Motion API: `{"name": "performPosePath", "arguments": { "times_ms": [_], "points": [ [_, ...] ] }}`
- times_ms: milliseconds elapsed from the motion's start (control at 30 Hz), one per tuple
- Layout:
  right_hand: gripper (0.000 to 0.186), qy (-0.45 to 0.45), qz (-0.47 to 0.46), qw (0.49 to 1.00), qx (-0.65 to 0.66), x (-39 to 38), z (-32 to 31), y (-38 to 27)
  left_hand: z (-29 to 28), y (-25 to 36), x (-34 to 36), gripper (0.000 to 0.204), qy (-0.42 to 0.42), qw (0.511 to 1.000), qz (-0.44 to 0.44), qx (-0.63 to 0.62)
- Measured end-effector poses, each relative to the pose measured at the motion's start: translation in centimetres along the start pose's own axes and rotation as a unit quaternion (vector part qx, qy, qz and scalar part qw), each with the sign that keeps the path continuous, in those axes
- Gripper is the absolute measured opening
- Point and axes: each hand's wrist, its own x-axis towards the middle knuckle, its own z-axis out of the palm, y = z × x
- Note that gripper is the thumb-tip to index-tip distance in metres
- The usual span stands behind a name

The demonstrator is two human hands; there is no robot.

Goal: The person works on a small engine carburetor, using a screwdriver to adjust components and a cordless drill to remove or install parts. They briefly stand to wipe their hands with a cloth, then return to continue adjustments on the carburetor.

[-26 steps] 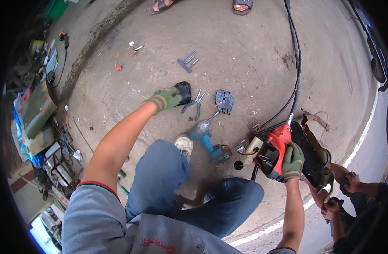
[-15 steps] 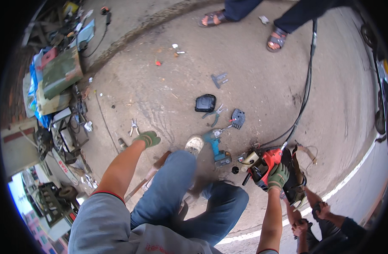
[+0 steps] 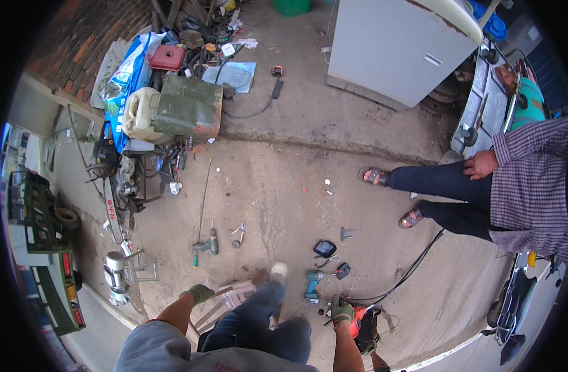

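Observation:
My gloved left hand (image 3: 201, 292) is open beside a low wooden stool (image 3: 231, 299). My gloved right hand (image 3: 341, 312) grips the red engine-powered tool (image 3: 359, 324), which has hoses and a dark harness. Above it lie a teal impact driver (image 3: 311, 285), a black plastic cover (image 3: 325, 248), a smaller dark cover (image 3: 343, 270) and pliers. A teal drill (image 3: 206, 245) and metal pliers (image 3: 239, 234) lie farther left.
A bystander (image 3: 526, 186) in sandals stands at right. Piled scrap, a jerrycan (image 3: 141, 113) and tools line the left. A white cabinet (image 3: 400, 53) stands behind a concrete step (image 3: 284, 149); parked vehicles (image 3: 45, 248) border the left edge, others the right.
My left hand has let go of the black cover and moved left toward the stool. The view has swung up, showing more of the bystander and surroundings. My right hand remains on the red tool.

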Motion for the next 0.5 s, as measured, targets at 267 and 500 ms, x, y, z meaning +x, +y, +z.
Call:
{"name": "performPosePath", "arguments": {
  "times_ms": [267, 500],
  "points": [
    [0.055, -0.096, 0.147, 0.957, 0.231, 3.7, -8.4, -10.1, -18.2, 3.6, 2.3, 0.046, 0.179, 0.928, 0.104, -0.311],
    [0.078, -0.139, 0.154, 0.976, -0.072, 13.3, -8.3, -11.4, -40.4, 13.6, -0.5, 0.049, 0.085, 0.888, 0.102, -0.439]
  ]
}}
